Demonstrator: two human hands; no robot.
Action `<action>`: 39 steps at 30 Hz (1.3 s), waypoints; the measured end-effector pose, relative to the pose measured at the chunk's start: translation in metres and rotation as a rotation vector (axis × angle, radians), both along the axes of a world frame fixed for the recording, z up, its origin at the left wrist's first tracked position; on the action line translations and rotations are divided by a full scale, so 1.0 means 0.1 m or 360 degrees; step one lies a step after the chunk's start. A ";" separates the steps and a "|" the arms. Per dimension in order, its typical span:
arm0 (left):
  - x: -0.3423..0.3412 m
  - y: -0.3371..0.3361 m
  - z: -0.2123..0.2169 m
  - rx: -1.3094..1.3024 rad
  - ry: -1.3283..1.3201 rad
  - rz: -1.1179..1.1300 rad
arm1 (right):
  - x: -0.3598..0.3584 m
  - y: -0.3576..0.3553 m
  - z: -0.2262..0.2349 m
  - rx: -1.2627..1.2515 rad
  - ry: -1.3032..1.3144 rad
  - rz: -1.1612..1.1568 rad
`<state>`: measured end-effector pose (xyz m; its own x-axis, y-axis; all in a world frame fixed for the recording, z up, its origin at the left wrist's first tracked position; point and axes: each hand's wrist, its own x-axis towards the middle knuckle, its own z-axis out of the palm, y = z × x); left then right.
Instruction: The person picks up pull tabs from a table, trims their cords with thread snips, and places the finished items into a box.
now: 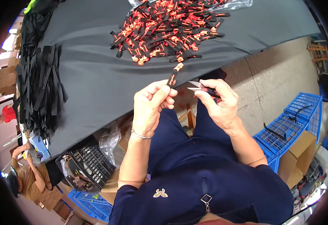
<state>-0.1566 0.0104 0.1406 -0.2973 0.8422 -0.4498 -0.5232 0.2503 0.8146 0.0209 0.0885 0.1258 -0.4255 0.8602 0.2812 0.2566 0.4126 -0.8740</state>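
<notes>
While my left hand (147, 105) is pinching a narrow black-and-orange fabric strap (173, 77), my right hand (222, 103) is grasping pointed metal snips (196, 84), trimming apparently requiring alignment.

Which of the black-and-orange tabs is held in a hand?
The tab in the left hand, its orange end toward the pile where the others lie on the dark cloth.

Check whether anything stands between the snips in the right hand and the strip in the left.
Nothing visible does. The right hand holds the snips, blades apart and pointing toward the black strip, with an open gap between. The left hand covers the strip's lower end.
</notes>
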 end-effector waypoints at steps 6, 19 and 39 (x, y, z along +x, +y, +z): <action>0.16 -0.03 -0.04 0.0014 -0.0080 -0.0054 | 0.01 0.05 -0.06 0.0449 -0.0091 -0.0016; 0.28 0.02 -0.08 0.0002 -0.0149 -0.0087 | 0.11 0.09 -0.13 0.0708 -0.0225 -0.0032; 0.44 0.07 -0.13 -0.0081 -0.0044 -0.0116 | 0.22 0.06 -0.19 -0.0138 -0.0006 0.0052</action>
